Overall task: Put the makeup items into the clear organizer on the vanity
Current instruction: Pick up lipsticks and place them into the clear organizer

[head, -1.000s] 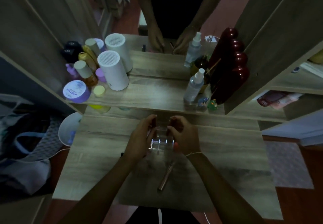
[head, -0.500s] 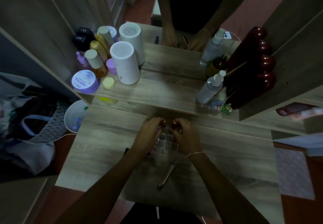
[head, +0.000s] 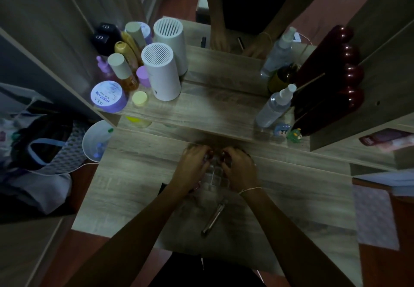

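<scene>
1. Both hands are clamped on the clear organizer (head: 214, 175), which sits on the vanity (head: 139, 170) just in front of the raised shelf (head: 201, 111). The left hand (head: 190, 172) curls round its left wall and the right hand (head: 240, 171) round its right, fingers bent and pressed close together. Whether either also pinches a small item at the far edge, I cannot tell in this gloom.
2. The organizer looks like hard, slick plastic, a grid of small square cells with thin walls. Judging by that, it could skid on the smooth wood-grain top if the two sides are pushed unevenly, and anything standing in the cells might tip.
3. A slim metallic tube (head: 212, 218) lies on the top just behind the hands, near the front edge. It is round and glossy, so I'd guess a brush from a wrist would set it rolling off.
4. A dark item (head: 161, 188) peeks out from under the left wrist; too hidden to name, and easy to knock.
5. The light is poor and clear walls nearly vanish, so a thing could miss its cell.
6. On the shelf, the spray bottle (head: 274, 107) stands tall and narrow, near enough that a careless reach might topple it.
</scene>
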